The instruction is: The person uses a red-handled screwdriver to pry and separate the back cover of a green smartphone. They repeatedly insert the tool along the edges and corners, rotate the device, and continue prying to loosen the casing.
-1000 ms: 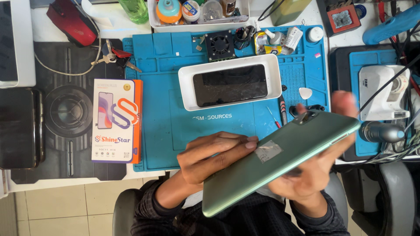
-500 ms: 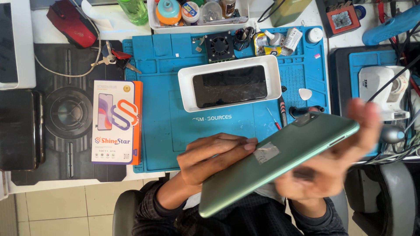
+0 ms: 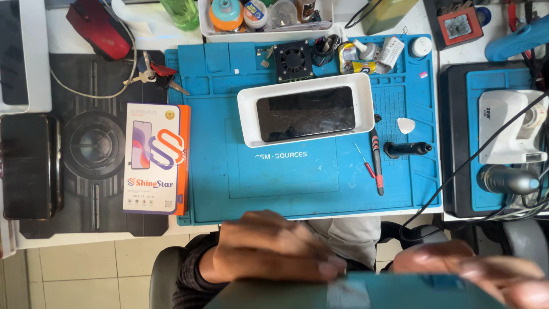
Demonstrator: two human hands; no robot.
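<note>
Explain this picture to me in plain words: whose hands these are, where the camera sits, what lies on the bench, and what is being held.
The camera sits on a person's head, looking down at a repair bench. Their left hand and right hand hold a flat green phone-like slab at the bottom edge, blurred. On the blue rubber work mat sits a white rectangular tray with a dark phone in it. Beside it lie a red-and-black screwdriver and a white-and-orange cardboard box.

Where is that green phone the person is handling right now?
In the head view the green phone lies along the bottom edge, right of centre, below the blue work mat. The left hand rests on top of it and the right hand grips its right end.
</note>
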